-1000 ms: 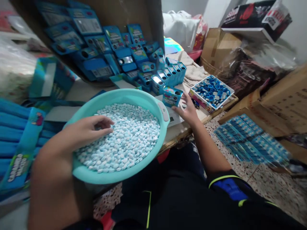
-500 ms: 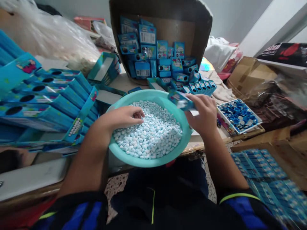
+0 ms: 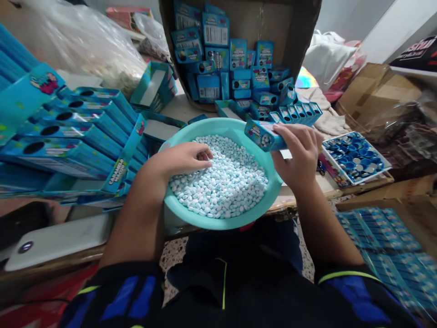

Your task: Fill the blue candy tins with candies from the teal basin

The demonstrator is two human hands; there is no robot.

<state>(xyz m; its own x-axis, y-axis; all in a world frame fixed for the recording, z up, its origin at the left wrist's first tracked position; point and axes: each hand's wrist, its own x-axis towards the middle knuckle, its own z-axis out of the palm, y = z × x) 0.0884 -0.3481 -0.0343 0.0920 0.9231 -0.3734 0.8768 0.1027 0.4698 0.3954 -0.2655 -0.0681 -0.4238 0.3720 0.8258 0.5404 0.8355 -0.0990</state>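
A turquoise bowl (image 3: pixel 218 222) holds a heap of small pale blue and white candies (image 3: pixel 225 182). Over the left part of the heap lies my left hand (image 3: pixel 191 157), its fingers curled in and the thumb alongside; what they hold, if anything, is hidden. My right hand (image 3: pixel 298 152) grips a small blue candy box (image 3: pixel 252 132) between thumb and fingers, above the bowl's right rim. The box lies on its side, and pale candies show in the round hole at its end.
A large cardboard box (image 3: pixel 287 34) with several small blue boxes stands behind the bowl. Long blue cartons with round holes (image 3: pixel 68 150) stack at left. A tray of blue caps (image 3: pixel 357 157) sits at right, above wrapped packs (image 3: pixel 385 246). A white phone (image 3: pixel 64 239) lies at lower left.
The view has shifted, so most things sit a little further right and higher. The candy box in my right hand has turned, and its holed end now shows clearly. My left hand stays over the candies.
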